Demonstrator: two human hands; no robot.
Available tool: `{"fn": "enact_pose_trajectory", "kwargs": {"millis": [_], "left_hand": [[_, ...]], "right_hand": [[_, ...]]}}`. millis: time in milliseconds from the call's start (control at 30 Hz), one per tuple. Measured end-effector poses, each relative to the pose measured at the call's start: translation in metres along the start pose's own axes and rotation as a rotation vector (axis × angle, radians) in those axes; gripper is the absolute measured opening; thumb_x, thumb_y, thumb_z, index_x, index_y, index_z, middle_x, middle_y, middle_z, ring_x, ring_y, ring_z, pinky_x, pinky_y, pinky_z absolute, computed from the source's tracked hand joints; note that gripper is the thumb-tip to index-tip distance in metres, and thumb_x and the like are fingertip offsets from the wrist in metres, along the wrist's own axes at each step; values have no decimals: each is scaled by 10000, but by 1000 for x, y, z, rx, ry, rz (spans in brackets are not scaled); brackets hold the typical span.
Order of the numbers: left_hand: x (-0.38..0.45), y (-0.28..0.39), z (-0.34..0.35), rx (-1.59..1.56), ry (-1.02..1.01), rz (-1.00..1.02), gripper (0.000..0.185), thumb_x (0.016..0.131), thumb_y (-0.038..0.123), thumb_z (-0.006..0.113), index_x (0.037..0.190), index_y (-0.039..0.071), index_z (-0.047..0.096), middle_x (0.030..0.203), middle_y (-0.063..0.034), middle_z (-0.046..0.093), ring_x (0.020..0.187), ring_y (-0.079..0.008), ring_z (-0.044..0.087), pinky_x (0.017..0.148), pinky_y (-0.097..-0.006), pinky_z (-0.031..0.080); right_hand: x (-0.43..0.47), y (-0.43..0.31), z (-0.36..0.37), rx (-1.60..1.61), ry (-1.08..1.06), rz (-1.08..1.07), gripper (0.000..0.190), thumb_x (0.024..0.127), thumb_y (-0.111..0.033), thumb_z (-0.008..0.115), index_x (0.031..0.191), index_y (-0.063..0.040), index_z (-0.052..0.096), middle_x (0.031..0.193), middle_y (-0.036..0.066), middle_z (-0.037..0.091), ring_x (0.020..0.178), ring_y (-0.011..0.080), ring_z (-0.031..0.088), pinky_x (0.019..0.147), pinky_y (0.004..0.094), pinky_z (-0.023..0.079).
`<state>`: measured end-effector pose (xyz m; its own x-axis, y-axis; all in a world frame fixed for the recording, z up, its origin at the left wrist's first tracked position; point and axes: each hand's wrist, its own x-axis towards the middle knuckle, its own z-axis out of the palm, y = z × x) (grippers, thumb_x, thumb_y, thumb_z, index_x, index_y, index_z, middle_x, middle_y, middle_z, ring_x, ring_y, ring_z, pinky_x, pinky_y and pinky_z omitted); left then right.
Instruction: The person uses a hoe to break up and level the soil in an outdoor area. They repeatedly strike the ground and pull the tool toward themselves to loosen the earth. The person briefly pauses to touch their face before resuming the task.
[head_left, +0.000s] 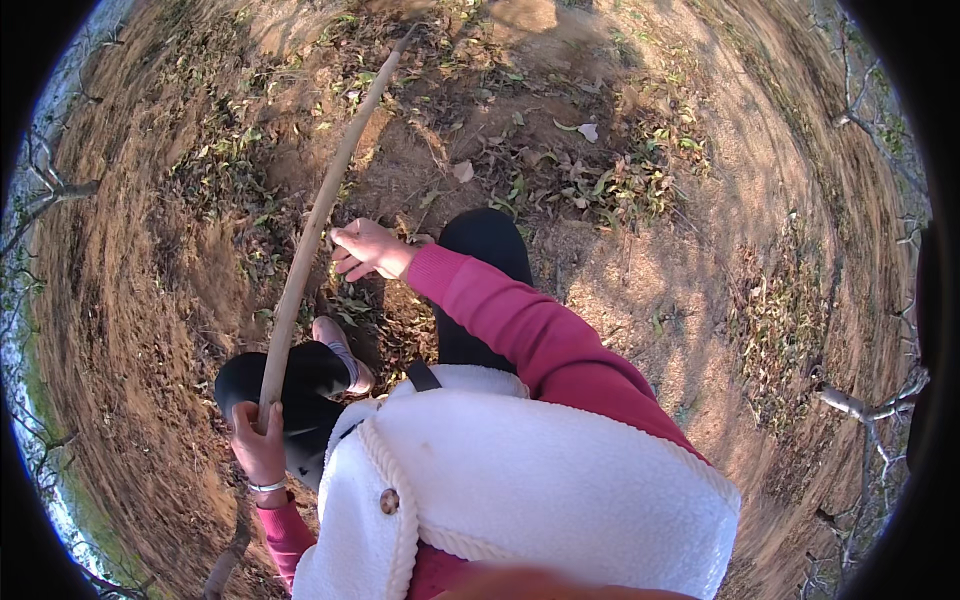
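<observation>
A long, slightly curved wooden handle (321, 202) slants from the lower left up to the leaf-strewn soil at the top of the view. My left hand (259, 442), with a pale bracelet at the wrist, is closed around its near end beside my left knee. Reaching across my body, my right hand (369, 250) is just right of the handle's middle, fingers apart and holding nothing. Whether its thumb touches the wood is hard to tell. The handle's far end darkens among the leaves, and I cannot make out what is fixed there.
Fallen leaves (630, 180) and dry brown soil (645, 300) spread around me. My bent dark-trousered knees (484, 247) and one shoe (330, 330) are close to the handle. Bare branches (862, 409) stick up at the right rim, others (56, 195) at the left. A curved branch (227, 559) lies behind my left hand.
</observation>
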<state>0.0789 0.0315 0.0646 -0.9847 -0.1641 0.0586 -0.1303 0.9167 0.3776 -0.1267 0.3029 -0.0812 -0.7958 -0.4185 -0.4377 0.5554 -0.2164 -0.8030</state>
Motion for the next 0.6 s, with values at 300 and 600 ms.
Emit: {"fn": "enact_pose_trajectory", "kwargs": {"millis": [300,600], "left_hand": [[-6,-2,13,68,-215,-20,390,793,280,766,1043,90,534,795,-160,650,694,-385,644,588,-440,505],[-7,-11,24,120,-216,-81,383,767,267,772,1035,77,575,847,-168,661,738,-385,648,633,-445,517]], "right_hand": [[57,3,22,243,49,57,414,989,-343,523,1115,48,473,970,165,617,874,302,668,743,497,588],[120,12,35,528,402,90,135,938,-105,544,957,-26,437,783,63,476,599,191,519,627,430,536]]}}
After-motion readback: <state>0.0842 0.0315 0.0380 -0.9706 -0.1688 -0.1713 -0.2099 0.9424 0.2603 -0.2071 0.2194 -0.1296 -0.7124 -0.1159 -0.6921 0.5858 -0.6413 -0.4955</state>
